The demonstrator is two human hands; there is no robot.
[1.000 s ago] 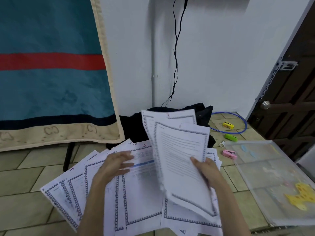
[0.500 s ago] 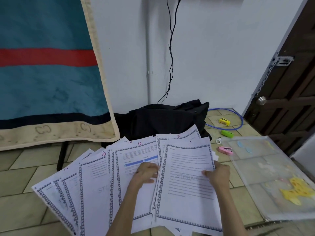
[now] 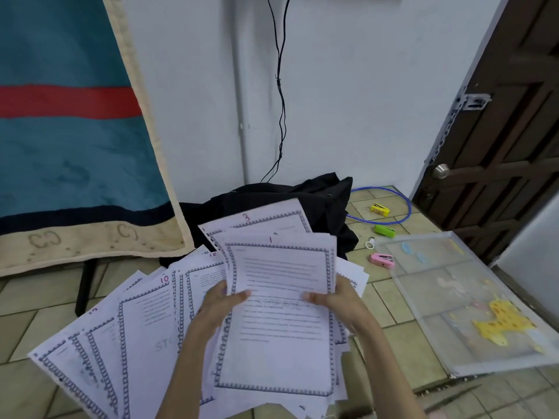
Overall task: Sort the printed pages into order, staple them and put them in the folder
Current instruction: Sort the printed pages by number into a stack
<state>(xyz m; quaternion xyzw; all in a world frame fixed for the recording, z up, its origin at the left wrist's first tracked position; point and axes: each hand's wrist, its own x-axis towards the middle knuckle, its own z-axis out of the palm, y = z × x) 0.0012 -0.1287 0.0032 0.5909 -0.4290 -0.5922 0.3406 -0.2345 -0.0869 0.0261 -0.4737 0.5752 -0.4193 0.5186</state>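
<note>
Sorting step in hand, by appearance; nothing stapled yet. Small stack of printed pages (image 3: 281, 313) held upright-tilted above the floor, page marked 1 on top, page marked 3 fanned out behind. Left hand (image 3: 222, 306) gripping the stack's left edge, thumb on the face; right hand (image 3: 335, 300) gripping the right edge likewise. Long axis of the stack running away from the person. Remaining pages (image 3: 127, 337) fanned on the tiled floor (image 3: 36, 316) to the left, nearer the left hand. Pink stapler (image 3: 382, 260) and clear folder (image 3: 459, 300) lying to the right, nearer the right hand, well apart from the stack.
</note>
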